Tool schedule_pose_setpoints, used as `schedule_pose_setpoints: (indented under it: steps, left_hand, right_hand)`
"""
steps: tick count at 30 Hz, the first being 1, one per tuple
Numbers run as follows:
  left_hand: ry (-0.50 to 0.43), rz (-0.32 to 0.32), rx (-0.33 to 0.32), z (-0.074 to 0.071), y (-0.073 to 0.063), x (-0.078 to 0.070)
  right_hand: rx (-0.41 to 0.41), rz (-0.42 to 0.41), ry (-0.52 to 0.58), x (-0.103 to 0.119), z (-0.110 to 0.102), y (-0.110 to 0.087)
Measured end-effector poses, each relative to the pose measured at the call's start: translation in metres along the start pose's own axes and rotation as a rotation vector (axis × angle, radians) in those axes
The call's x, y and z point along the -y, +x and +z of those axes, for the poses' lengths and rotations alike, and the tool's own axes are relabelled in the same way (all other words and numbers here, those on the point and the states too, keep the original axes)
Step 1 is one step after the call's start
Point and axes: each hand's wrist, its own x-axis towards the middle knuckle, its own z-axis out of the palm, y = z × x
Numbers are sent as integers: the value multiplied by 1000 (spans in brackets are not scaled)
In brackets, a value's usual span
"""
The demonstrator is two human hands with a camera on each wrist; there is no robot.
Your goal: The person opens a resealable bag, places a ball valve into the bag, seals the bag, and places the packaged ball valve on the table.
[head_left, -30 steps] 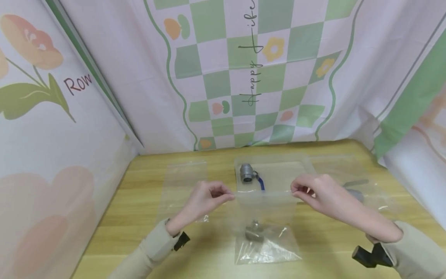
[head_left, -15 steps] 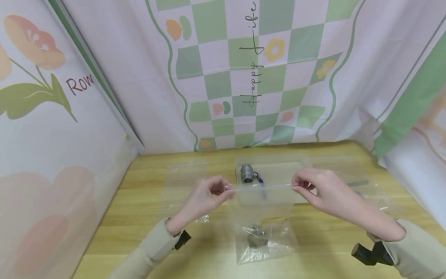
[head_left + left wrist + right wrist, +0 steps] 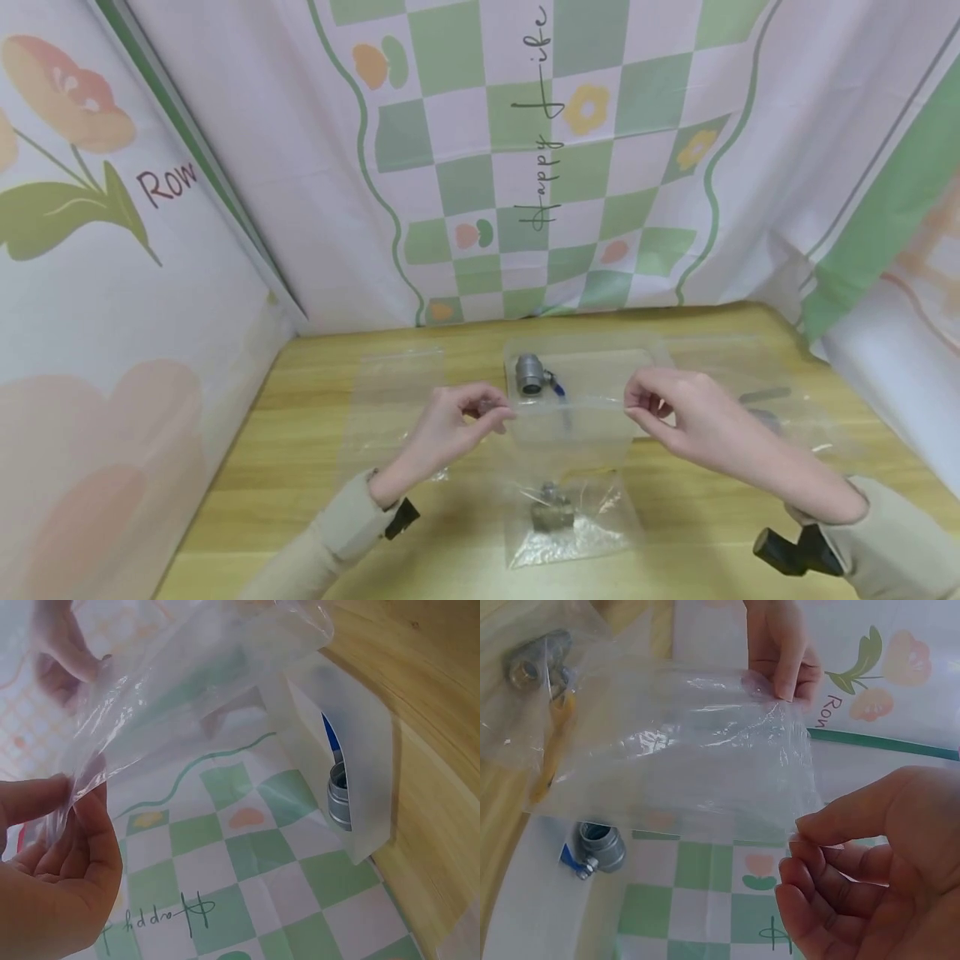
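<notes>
A clear zip bag hangs between my two hands, its top edge stretched level. My left hand pinches the left end of that edge between thumb and fingertips; my right hand pinches the right end. At the bottom of the bag lies a metal ball valve, and its yellow handle shows in the right wrist view. Behind the bag stands a translucent plastic tray holding a grey ball valve with a blue lever, partly seen through the film.
To the left a flat clear bag lies on the wooden table. On the right another clear bag contains a grey valve, partly behind my right hand. Printed curtains close off the back and sides.
Both hands keep their pinch on the bag's top edge. That edge rose slightly, then dipped a little, and my left hand has shifted slightly right. The valve inside has moved a little.
</notes>
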Motion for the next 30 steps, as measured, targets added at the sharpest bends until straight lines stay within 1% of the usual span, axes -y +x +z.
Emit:
schedule_pose_setpoints:
  steps: [3, 8, 13, 20, 22, 26, 30]
  left_hand:
    - [22, 11, -1, 1, 0, 0]
    - [24, 12, 7, 4, 1, -1]
    - [29, 47, 17, 7, 3, 0]
    - [88, 118, 16, 10, 6, 2]
    - [105, 130, 16, 10, 7, 2]
    - [118, 113, 33, 9, 8, 0]
    - [116, 82, 76, 9, 8, -2]
  right_hand:
    - [-15, -11, 0, 0, 1, 0]
    - [-36, -45, -6, 0, 2, 0]
    - [-33, -54, 4, 1, 3, 0]
    - [-41, -53, 13, 2, 3, 0]
    - [-47, -58, 10, 2, 3, -1]
    - [-59, -66, 8, 2, 3, 0]
    - [-58, -66, 9, 2, 4, 0]
